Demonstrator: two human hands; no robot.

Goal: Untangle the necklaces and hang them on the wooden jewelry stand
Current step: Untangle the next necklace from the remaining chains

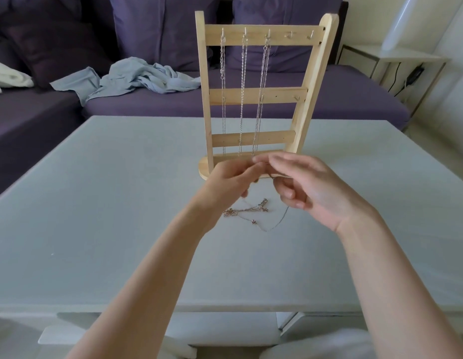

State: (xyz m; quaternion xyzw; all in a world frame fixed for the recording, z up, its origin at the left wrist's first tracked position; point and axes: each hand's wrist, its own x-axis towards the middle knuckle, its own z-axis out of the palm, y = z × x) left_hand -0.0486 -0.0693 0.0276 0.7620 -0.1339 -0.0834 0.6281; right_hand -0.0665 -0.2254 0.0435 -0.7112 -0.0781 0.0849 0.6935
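A wooden jewelry stand (258, 95) rises upright at the middle of the table, with three silver chains (242, 81) hanging from the left hooks of its top bar. Two hooks at the top right are bare. In front of the stand's base, my left hand (230, 182) and my right hand (310, 187) are raised close together, each pinching a thin chain between them. The chain runs down to a tangled necklace (251, 212) with small pink charms lying on the table just below my hands.
The pale table (95, 203) stretches wide on both sides. A purple sofa (56, 110) stands behind it with a crumpled light-blue cloth (137, 76). A white side table (396, 60) with cables stands at the back right.
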